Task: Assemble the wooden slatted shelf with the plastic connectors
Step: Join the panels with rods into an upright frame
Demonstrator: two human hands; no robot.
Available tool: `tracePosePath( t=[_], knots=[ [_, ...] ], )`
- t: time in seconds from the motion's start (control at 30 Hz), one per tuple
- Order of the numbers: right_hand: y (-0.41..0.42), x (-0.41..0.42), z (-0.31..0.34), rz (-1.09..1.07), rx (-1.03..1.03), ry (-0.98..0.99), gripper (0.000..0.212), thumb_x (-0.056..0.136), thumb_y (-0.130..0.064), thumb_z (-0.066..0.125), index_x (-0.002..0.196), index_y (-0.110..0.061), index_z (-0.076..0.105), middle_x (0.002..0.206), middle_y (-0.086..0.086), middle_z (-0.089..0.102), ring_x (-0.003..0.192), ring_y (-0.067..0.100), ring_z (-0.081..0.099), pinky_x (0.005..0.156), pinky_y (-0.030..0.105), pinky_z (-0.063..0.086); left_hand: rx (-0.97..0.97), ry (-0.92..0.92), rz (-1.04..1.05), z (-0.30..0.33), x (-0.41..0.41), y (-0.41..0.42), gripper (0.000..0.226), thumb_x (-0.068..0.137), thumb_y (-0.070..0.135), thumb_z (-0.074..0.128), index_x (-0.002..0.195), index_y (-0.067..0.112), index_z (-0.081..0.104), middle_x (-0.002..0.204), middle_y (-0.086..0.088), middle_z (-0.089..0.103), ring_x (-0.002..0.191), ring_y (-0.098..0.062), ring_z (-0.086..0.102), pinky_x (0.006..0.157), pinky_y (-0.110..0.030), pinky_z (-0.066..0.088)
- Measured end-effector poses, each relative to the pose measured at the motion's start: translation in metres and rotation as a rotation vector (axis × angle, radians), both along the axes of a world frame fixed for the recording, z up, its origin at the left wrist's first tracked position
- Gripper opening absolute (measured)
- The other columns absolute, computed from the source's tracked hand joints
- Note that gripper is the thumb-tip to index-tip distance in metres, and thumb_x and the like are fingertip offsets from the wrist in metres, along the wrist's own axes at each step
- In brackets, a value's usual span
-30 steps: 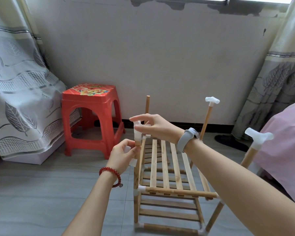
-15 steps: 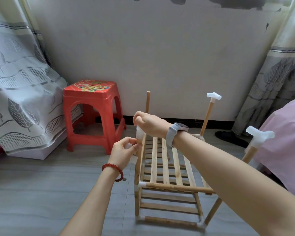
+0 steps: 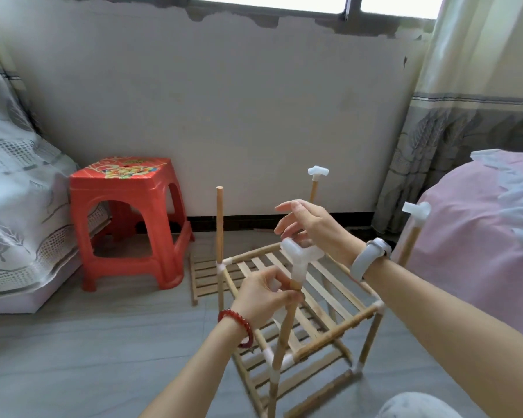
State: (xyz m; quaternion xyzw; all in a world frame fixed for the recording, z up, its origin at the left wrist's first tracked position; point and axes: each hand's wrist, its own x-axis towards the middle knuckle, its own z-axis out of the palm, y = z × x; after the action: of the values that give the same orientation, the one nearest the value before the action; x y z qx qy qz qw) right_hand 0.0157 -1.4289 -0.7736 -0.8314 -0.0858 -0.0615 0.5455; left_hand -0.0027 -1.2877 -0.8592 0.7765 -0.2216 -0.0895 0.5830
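A: Wood and white plastic, this is all the shelf is made of. It stands on the grey floor, between the red stool on the left and the pink bed on the right.

B: And the posts?

A: From left to right: the far left post has a bare top, with no connector. The near post has a white connector sitting on its top. The two posts on the right carry their connectors already.

B: What do the hands do?

A: The left hand grips the near post just under the connector, with the fingers curled around it. A small white piece seems to be in the same hand, but I cannot tell for sure. The right hand is above and behind the connector, fingers loose and spread, holding nothing.

B: What can go wrong?

A: I think the connector may not be pushed fully down. If it sits crooked, the next slatted panel, which lies on the floor behind, will not fit in. Also, hard pressing on one post can tilt the light frame.
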Motion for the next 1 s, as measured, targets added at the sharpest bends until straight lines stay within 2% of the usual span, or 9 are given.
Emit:
tracePosePath(
  t=[0.13,0.23,0.33,0.4,0.57,0.7,0.8,0.87,1.0],
  knots=[
    [-0.036,-0.023,0.006,-0.126,-0.085,0.009,0.029,0.104,-0.018,0.027,0.109,-0.012,0.055,0.082,0.001,0.064,0.076,0.016,0.06,0.075,0.028,0.05,0.159,-0.014,-0.182,0.007,-0.012,-0.033,0.011,0.081,0.023,0.071,0.082,0.022,0.061,0.087,0.012,0.06,0.078,0.008,0.054,0.073,-0.006,0.043],
    [-0.052,-0.034,0.018,-0.176,-0.18,-0.041,0.024,0.102,-0.013,0.035,0.109,-0.01,0.057,0.083,0.0,0.063,0.077,0.015,0.059,0.066,0.014,0.049,0.157,0.112,-0.261,0.013,0.0,-0.03,0.021,0.083,0.033,0.067,0.099,0.022,0.063,0.097,0.006,0.063,0.089,-0.008,0.059,0.084,-0.025,0.05],
    [-0.048,-0.036,0.03,-0.15,-0.304,-0.136,0.017,0.098,-0.011,0.045,0.106,-0.014,0.059,0.088,0.0,0.064,0.086,0.017,0.061,0.074,0.018,0.051,-0.281,0.583,-0.102,0.032,0.015,-0.008,0.058,0.082,0.055,0.052,0.117,0.01,0.054,0.109,-0.01,0.057,0.073,-0.016,0.057,0.058,-0.027,0.05],
    [-0.029,-0.035,0.038,-0.064,-0.407,-0.171,0.017,0.095,-0.014,0.052,0.109,-0.016,0.061,0.091,-0.002,0.061,0.088,0.016,0.061,0.082,0.026,0.051,-0.604,0.817,-0.018,0.049,0.02,0.007,0.068,0.087,0.067,0.037,0.122,0.009,0.048,0.116,-0.013,0.051,0.066,-0.018,0.055,0.053,-0.027,0.048],
    [0.037,-0.021,0.044,0.201,-0.755,-0.268,0.03,0.091,-0.02,0.059,0.122,-0.02,0.057,0.11,0.001,0.05,0.095,0.01,0.049,0.082,0.017,0.035,-0.886,0.859,-0.021,0.083,0.031,0.037,0.08,0.088,0.073,0.021,0.138,0.015,0.039,0.128,-0.018,0.052,0.082,-0.032,0.067,0.062,-0.035,0.05],
    [0.062,0.001,0.043,0.234,-0.939,-0.232,0.038,0.093,-0.017,0.052,0.13,-0.025,0.048,0.115,0.007,0.05,0.11,0.021,0.046,0.091,0.034,0.04,-1.016,0.834,-0.046,0.094,0.042,0.06,0.083,0.084,0.077,0.023,0.148,0.025,0.024,0.136,-0.013,0.05,0.089,-0.035,0.067,0.071,-0.032,0.044],
    [0.064,0.022,0.044,0.221,-0.883,-0.242,0.031,0.094,-0.017,0.049,0.125,-0.02,0.05,0.115,0.007,0.058,0.107,0.026,0.053,0.087,0.036,0.044,-0.945,0.71,0.006,0.095,0.052,0.073,0.079,0.087,0.074,0.022,0.149,0.026,0.021,0.145,-0.016,0.04,0.118,-0.036,0.054,0.088,-0.046,0.044],
    [0.058,0.038,0.048,0.159,-0.833,-0.263,0.035,0.096,-0.012,0.048,0.13,-0.02,0.047,0.116,0.006,0.059,0.105,0.025,0.056,0.089,0.037,0.047,-0.778,0.593,0.102,0.091,0.064,0.075,0.072,0.091,0.068,0.024,0.15,0.027,0.018,0.152,-0.013,0.028,0.138,-0.031,0.031,0.108,-0.051,0.023],
    [0.044,0.071,0.065,0.046,-0.563,-0.048,0.037,0.099,-0.009,0.041,0.135,-0.021,0.043,0.104,0.005,0.054,0.085,0.019,0.06,0.076,0.029,0.054,-0.27,0.281,0.349,0.066,0.111,0.064,0.065,0.095,0.036,0.049,0.15,0.022,0.017,0.155,-0.008,0.021,0.141,-0.025,0.021,0.112,-0.043,0.02]
  ],
)
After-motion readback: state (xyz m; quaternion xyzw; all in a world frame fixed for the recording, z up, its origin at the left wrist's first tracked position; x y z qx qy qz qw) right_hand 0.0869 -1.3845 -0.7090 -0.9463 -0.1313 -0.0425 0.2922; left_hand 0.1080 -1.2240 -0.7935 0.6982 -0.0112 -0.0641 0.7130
